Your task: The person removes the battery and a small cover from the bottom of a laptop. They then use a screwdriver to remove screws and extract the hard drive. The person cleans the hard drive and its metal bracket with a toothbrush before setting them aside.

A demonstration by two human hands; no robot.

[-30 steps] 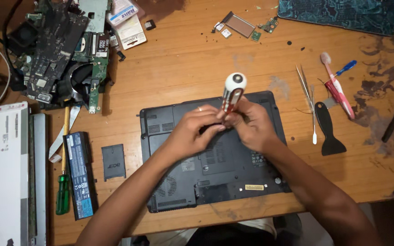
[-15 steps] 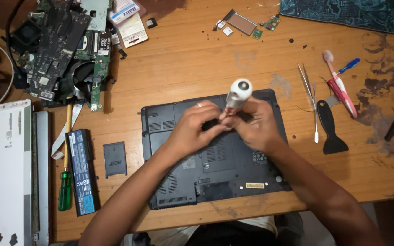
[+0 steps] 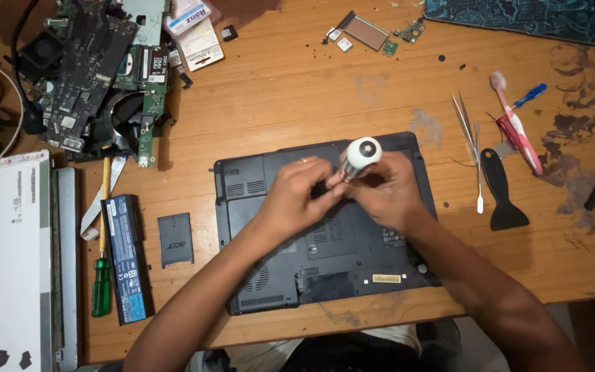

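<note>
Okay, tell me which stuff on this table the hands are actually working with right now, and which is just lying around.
In use:
left hand
right hand
white-capped screwdriver, held upright by both hands
upturned black laptop under them

Lying about:
green-handled screwdriver
battery pack
small black cover
circuit boards
tweezers
black scraper
toothbrush

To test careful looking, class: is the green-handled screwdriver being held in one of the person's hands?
No: the green-handled screwdriver lies on the table beside the battery, while both hands grip a white-capped tool over the laptop.
</note>
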